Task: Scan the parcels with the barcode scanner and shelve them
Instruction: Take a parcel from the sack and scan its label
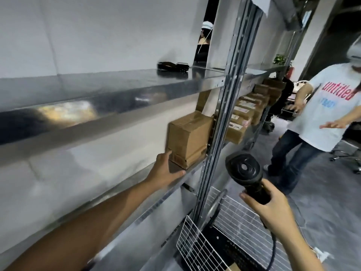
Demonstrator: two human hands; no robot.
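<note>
Both hands are busy: the black scanner (pixel 246 174) is held in the right hand (pixel 270 207), while the brown parcel (pixel 188 138) on the shelf (pixel 125 187) is touched by the flat left hand (pixel 165 173). "untitled" is printed on a nearby shirt (pixel 330 106).

Left grip (pixel 165 174) extended, fingers straight; right grip (pixel 268 205) curled round scanner handle (pixel 256 190).
</note>
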